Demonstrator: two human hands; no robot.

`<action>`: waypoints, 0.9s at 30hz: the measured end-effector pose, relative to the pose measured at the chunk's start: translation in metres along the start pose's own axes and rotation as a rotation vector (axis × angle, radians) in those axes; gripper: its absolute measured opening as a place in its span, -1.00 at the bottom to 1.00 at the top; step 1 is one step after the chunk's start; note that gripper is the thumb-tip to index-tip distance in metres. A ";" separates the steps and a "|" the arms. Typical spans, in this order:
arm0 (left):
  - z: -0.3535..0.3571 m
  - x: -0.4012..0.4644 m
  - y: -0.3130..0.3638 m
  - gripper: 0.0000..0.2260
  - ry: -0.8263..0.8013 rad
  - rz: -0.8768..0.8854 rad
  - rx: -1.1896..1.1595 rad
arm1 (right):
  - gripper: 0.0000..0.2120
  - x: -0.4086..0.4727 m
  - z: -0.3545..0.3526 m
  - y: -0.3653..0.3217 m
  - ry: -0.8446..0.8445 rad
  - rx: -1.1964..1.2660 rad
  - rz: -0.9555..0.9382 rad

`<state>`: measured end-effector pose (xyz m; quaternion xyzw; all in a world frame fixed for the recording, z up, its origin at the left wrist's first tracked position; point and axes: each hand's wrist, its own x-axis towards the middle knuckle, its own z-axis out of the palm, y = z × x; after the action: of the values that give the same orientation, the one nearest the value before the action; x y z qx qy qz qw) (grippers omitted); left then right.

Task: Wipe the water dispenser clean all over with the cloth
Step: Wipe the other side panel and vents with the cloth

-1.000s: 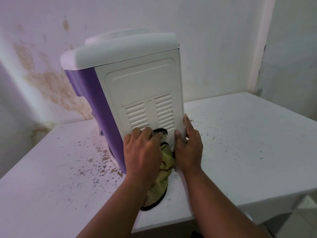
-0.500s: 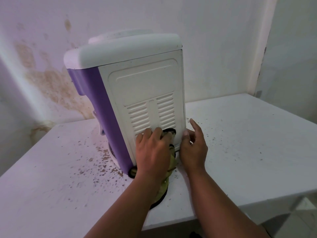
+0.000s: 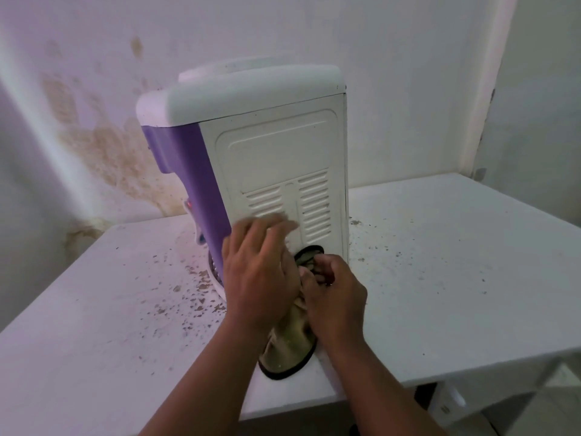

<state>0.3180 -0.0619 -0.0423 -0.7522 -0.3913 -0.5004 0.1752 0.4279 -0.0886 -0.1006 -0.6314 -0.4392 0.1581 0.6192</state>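
Water dispenser: one water dispenser (image 3: 276,158), white and purple, stands on the tabletop (image 3: 440,262) with its white back, full of slots, facing us.
Cloth: one yellow-green cloth (image 3: 290,347) with a dark edge lies at the foot of the dispenser and reaches up its back.
Right hand: the right hand (image 3: 334,294) has its grip curled tight on the cloth.
Left hand: the left hand (image 3: 257,272) is blurry, fingers straight, flat by the slots.
Tabletop: many small brown specks (image 3: 188,297).
Wall: brown stains (image 3: 103,152).
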 end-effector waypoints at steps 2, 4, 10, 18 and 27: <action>-0.007 0.031 0.002 -0.73 0.075 0.045 0.065 | -0.80 0.003 0.004 -0.006 0.058 0.024 0.004; -0.015 0.063 0.004 -0.72 0.098 0.073 0.125 | -0.78 0.008 0.008 -0.017 0.124 0.028 -0.037; -0.032 0.126 0.012 -0.49 0.074 0.114 0.295 | -0.80 -0.003 0.017 -0.020 0.202 -0.104 -0.102; -0.031 0.139 0.008 -0.30 0.030 0.075 0.423 | -0.77 0.000 0.020 -0.036 0.191 -0.045 -0.141; -0.024 0.138 0.003 -0.32 0.117 0.101 0.415 | -0.88 0.014 0.003 -0.008 0.171 -0.136 0.047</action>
<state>0.3323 -0.0223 0.0913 -0.6883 -0.4372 -0.4424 0.3734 0.4307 -0.0774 -0.0892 -0.6934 -0.3795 0.0881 0.6061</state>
